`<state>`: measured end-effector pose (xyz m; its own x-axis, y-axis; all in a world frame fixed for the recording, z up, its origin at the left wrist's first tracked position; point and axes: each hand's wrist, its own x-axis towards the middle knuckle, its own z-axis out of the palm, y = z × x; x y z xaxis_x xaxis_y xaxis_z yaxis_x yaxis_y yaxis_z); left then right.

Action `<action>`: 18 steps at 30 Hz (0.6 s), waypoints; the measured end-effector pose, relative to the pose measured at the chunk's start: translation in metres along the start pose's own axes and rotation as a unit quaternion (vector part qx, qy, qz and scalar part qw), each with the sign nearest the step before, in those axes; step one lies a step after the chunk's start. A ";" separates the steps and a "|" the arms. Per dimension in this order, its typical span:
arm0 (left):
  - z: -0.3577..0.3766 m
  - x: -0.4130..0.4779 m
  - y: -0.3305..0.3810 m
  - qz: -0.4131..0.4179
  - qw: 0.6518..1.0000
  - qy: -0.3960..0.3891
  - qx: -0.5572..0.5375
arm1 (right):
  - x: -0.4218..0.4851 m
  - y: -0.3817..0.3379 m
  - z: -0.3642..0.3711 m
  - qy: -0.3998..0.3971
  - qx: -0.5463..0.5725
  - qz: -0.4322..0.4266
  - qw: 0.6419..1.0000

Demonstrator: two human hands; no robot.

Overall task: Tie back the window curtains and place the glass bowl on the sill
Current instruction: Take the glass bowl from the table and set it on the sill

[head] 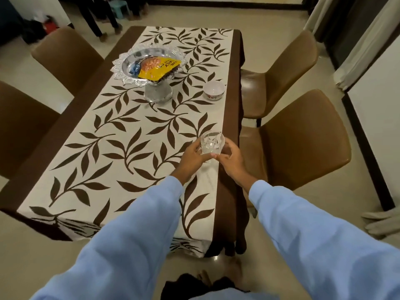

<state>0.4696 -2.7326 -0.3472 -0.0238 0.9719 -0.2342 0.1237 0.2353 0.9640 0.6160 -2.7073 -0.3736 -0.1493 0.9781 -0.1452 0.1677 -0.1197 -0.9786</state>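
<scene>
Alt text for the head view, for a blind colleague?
The left hand and right hand hold a small glass bowl near the right edge of a leaf-patterned tablecloth. Farther back stand a glass pedestal dish with snack packets and a white bowl.

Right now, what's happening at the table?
A person in light blue sleeves grips the glass bowl with both the left hand and the right hand, near the right edge of the table. Whether it is lifted yet is unclear. A pedestal dish of snack packets and a small white bowl stand farther back. No window sill is in view.
</scene>
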 end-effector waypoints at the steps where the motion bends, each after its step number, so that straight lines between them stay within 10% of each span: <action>1: -0.002 0.005 -0.002 -0.001 1.000 0.001 -0.002 | 0.005 0.001 0.003 0.001 0.004 0.003 1.000; 18: -0.060 0.057 -0.036 0.015 0.997 -0.078 0.000 | 0.046 0.025 0.058 0.056 -0.019 0.051 0.997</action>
<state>0.4047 -2.6851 -0.3878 0.1347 0.9657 -0.2220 0.1218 0.2062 0.9709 0.5570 -2.6752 -0.4130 -0.0201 0.9744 -0.2239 0.2139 -0.2146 -0.9530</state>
